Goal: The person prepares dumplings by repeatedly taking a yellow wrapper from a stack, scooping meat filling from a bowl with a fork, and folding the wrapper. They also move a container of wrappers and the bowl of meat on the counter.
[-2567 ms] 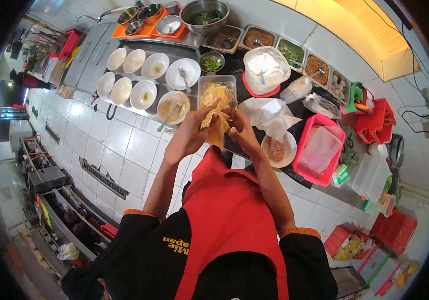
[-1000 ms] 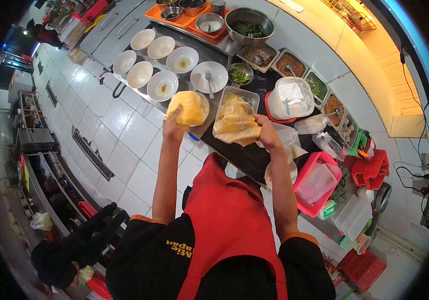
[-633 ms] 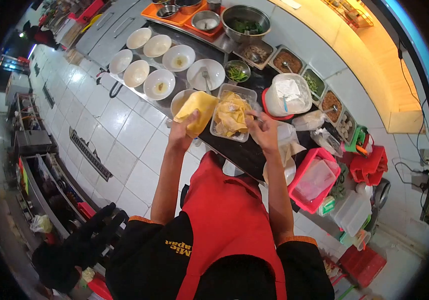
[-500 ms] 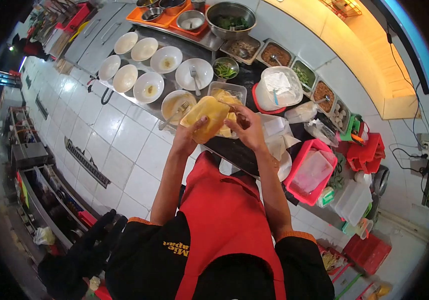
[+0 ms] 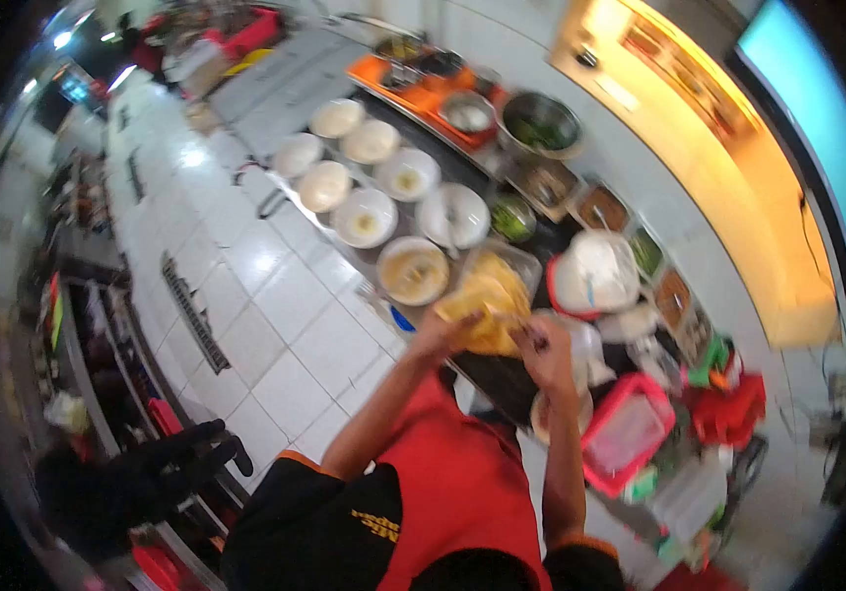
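Note:
My left hand (image 5: 445, 333) grips a stack of thin yellow sheets (image 5: 487, 307) that look like wonton wrappers, its thumb on top. To the right, my right hand (image 5: 547, 353) is closed at the edge of the stack. Something thin seems to run from its fingers toward the sheets, but blur hides what it is. Behind the stack stands a clear plastic container (image 5: 519, 264) with more yellow pieces. A bowl (image 5: 413, 271) with a spoon or fork in it is just left of the container.
Several white bowls (image 5: 364, 218) stand in rows at the left of the counter. A white tub (image 5: 595, 271), metal trays of toppings (image 5: 602, 209) and a large steel bowl with greens (image 5: 541, 123) line the back. A pink basket (image 5: 627, 433) sits at the right. Another person (image 5: 117, 492) is at lower left.
The camera view has shifted, so the counter appears lower and further right. The yellow stack has turned from tilted upright to flatter and more spread. My right hand has closed its fingers.

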Tool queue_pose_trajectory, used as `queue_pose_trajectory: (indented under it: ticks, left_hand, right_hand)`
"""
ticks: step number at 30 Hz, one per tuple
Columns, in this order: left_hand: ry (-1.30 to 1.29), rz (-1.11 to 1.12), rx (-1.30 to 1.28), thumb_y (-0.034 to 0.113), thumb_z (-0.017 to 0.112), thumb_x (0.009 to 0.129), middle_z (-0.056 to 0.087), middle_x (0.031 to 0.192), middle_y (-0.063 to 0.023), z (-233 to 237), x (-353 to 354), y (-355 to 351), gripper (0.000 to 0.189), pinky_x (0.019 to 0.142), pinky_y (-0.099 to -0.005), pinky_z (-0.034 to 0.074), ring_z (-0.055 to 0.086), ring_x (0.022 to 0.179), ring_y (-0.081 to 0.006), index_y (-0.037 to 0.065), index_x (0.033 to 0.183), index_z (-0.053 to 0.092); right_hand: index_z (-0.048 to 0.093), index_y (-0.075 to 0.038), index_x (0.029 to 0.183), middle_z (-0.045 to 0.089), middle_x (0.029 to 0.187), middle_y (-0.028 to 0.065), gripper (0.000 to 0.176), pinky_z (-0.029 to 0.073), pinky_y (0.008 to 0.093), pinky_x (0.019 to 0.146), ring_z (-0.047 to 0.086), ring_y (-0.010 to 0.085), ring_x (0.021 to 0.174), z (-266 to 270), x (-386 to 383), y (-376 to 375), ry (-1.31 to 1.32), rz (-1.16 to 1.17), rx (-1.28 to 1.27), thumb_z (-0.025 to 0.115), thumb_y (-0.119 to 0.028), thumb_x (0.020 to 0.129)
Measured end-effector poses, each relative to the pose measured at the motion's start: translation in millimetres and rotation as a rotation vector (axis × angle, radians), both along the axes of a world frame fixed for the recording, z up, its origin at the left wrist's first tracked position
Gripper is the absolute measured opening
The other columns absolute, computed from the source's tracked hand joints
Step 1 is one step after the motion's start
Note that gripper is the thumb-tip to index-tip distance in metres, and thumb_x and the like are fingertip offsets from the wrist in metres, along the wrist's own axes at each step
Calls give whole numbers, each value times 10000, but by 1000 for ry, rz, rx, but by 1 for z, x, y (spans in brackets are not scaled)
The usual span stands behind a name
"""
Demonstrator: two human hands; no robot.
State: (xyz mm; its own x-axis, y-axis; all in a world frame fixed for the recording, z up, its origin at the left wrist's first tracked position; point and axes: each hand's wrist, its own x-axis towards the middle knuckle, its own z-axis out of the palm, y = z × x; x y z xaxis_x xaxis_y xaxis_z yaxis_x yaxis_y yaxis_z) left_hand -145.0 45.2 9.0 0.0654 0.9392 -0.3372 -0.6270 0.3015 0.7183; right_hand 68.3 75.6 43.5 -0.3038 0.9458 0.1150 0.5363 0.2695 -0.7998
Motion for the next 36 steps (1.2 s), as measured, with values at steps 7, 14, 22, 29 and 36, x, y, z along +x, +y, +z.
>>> queue_pose_trajectory:
  ticks: [7,14,22,29,36]
  left_hand:
    - [-584,41,-83,317,575,1001,649,1244,-117,-53,28,1,451,982,-447,533,652,1116,-278,4,1324,540]
    - [-1030,26,179,526,350,1044,567,1374,-156,-56,52,6,616,1054,-484,475,596,1218,-309,38,1400,467]
    - [-896,51,16,647,397,986,522,1437,-196,-16,45,5,779,1100,-530,420,536,1298,-358,35,1467,421]
    - [-596,-72,-82,456,501,1016,571,1373,-166,1,48,-2,602,1056,-475,479,591,1238,-308,17,1425,445]
    - [-434,-74,-135,310,631,979,599,1328,-135,-5,50,-1,546,1021,-444,506,625,1181,-280,24,1409,454]
  right_hand:
    - [700,13,1019,692,721,84,132,469,256,575,619,89,636,47,-36,-8,71,-36,-188,706,-54,906]
    - [697,43,996,694,765,18,178,452,219,580,592,44,671,99,-59,-2,312,-65,-403,680,-129,956]
    - [670,35,883,598,696,15,184,435,272,580,516,59,661,26,-10,-4,156,-188,-69,712,-140,921]
    - [689,34,948,705,819,15,133,476,210,619,617,42,722,7,6,-16,570,-243,-390,690,-98,948]
    - [693,21,970,672,790,-24,134,441,191,584,570,14,674,9,15,-22,634,-262,-392,713,-108,937]
